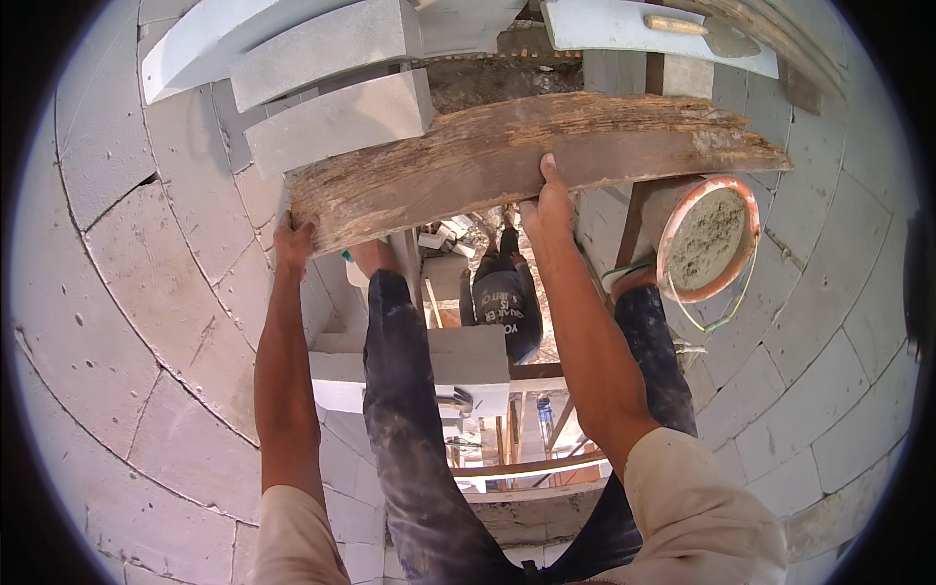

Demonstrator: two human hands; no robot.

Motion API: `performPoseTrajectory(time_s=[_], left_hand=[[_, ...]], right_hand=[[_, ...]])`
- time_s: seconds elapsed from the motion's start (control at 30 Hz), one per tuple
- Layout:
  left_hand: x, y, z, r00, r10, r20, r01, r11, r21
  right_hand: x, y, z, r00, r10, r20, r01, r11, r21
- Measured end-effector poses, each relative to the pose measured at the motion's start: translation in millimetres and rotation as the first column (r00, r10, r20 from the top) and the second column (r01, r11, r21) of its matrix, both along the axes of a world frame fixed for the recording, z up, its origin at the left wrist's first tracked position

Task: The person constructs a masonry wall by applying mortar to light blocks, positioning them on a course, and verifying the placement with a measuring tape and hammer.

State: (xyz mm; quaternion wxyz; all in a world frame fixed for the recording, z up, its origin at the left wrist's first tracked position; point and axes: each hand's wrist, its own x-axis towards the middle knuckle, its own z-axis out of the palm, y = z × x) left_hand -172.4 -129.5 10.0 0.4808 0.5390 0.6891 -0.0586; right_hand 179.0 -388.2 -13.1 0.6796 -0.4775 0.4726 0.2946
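At ten o'clock, the left hand (292,242) is gripping the left end of one long, weathered plank (458,171), its fingers curling around the edge. The plank is spanning ten to two o'clock. At eleven o'clock, at least three pale blocks (341,119) are lying beyond it. At six o'clock, what looks like one hammer (456,398) is resting between the legs; near the centre, one other person (502,302) is showing below. At one o'clock, the right hand (551,207) is pressing its thumb on the plank's face; whether its hidden fingers are spread cannot be told. Two hands are probably sharing the weight. Beyond, one trowel (680,25) is lying on one pale board (600,27). Towards two o'clock, one bucket (667,249) of grey mortar (710,244) is sitting beside the right foot (634,280), seemingly for easy reach.
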Motion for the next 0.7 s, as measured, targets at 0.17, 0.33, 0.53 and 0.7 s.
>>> performPoseTrajectory(time_s=[0.17,0.33,0.53,0.7], left_hand=[[34.7,-35.0,-2.6,0.789,-0.403,-0.465,0.614,0.477,0.629],[142.6,-140.7,18.3,0.914,0.406,0.023,-0.34,0.794,-0.504],[246.8,-250.1,-23.4,0.778,0.627,0.037,-0.416,0.559,-0.717],[223.6,-221.4,-27.1,0.793,0.606,0.069,-0.375,0.574,-0.728]], right_hand=[[-9.6,18.2,1.3,0.997,-0.039,-0.066,0.036,0.998,-0.047],[-5.6,-14.6,-19.2,0.966,0.161,-0.203,-0.139,0.983,0.12],[35.1,-61.9,-12.3,0.92,0.303,-0.249,-0.278,0.952,0.131],[32.4,-108.4,104.3,0.075,0.976,0.206,-0.937,0.139,-0.32]])
